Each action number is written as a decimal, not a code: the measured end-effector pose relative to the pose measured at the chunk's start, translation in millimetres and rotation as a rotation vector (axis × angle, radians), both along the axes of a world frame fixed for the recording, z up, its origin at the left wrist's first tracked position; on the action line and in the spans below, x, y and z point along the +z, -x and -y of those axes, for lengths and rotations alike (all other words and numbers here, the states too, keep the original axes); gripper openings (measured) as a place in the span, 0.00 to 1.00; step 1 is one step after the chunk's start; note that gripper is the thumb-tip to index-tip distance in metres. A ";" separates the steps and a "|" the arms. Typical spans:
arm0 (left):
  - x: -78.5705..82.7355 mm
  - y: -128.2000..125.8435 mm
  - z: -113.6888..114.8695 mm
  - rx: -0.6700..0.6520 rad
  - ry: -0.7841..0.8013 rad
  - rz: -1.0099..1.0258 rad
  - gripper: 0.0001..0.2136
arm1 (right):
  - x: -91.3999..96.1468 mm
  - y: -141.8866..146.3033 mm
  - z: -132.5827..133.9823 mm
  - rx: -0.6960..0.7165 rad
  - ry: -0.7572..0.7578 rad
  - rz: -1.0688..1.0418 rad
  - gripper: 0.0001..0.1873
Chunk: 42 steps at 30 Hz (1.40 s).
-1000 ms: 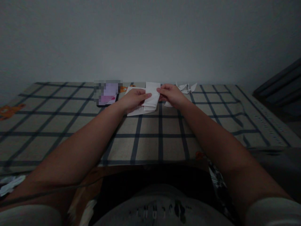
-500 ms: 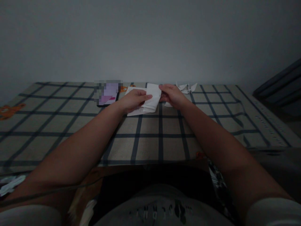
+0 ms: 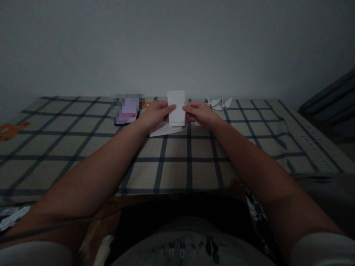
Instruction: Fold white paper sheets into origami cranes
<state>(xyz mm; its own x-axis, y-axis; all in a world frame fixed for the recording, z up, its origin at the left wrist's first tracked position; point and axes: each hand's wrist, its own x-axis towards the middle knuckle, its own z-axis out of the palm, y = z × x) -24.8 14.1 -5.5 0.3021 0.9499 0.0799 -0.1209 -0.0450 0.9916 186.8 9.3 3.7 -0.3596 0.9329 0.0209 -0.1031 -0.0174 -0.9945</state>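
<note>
Left hand [image 3: 158,115] and right hand [image 3: 200,113] pinch folded paper [image 3: 176,110]; both arms reach forward.

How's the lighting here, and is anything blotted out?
In the head view, the light is dim, the wall grey; the folded paper shows brightest. Same head view: blocky squares mask the phone along its top and left.

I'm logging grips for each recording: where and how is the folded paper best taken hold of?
Probably the folded paper by both long edges, one hand from each side, thumbs on top: it is flat and narrow, and those edges face the left hand and right hand.
</note>
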 end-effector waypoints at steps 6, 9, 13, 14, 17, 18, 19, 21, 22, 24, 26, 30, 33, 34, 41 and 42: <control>2.6 -4.1 4.2 0.038 -0.042 -0.019 0.15 | 2.3 3.8 -0.8 -0.089 -0.036 0.043 0.15; 5.3 -4.6 5.5 0.033 -0.007 -0.006 0.14 | 5.3 4.2 0.6 -0.125 -0.056 0.079 0.16; 8.7 -2.6 6.1 0.028 0.011 -0.008 0.10 | 6.8 2.2 0.8 -0.170 -0.085 0.076 0.17; 9.0 -2.0 6.0 0.022 0.004 -0.019 0.09 | 6.9 1.8 0.6 -0.178 -0.092 0.072 0.17; 8.6 -0.7 5.4 0.015 -0.041 -0.055 0.08 | 7.2 1.2 0.5 -0.197 -0.098 0.076 0.16; 8.4 -0.6 5.3 0.018 -0.056 -0.059 0.08 | 7.5 1.1 0.7 -0.200 -0.092 0.077 0.16; 8.4 -0.6 5.3 0.026 -0.067 -0.059 0.08 | 7.7 1.1 1.1 -0.197 -0.082 0.071 0.16; 9.1 -0.9 5.6 0.048 -0.075 -0.061 0.08 | 7.7 0.7 1.7 -0.169 -0.058 0.037 0.15; 9.7 -1.1 5.8 0.064 -0.074 -0.063 0.08 | 7.4 0.3 1.8 -0.144 -0.047 0.017 0.15; 10.8 -1.4 6.0 0.086 -0.069 -0.072 0.08 | 6.2 -0.5 1.4 -0.099 -0.030 -0.006 0.13; 11.2 -1.6 5.8 0.084 -0.059 -0.075 0.08 | 4.9 -0.7 0.5 -0.095 -0.026 -0.006 0.11; 8.3 -2.0 4.3 0.065 -0.023 -0.048 0.05 | 5.4 1.1 0.1 -0.152 -0.034 0.022 0.11; 4.1 -2.5 3.3 0.029 -0.008 -0.042 0.07 | 6.5 2.2 1.0 -0.143 -0.044 0.040 0.13; 2.9 -2.5 3.1 0.015 -0.011 -0.041 0.09 | 6.3 2.2 1.0 -0.133 -0.047 0.043 0.13; 4.8 -1.4 3.6 0.112 -0.071 -0.046 0.08 | -1.5 0.5 -4.2 -0.066 0.003 0.020 0.03; 5.7 -1.2 3.6 0.120 -0.070 -0.050 0.08 | -1.7 0.6 -4.5 -0.070 0.005 0.018 0.03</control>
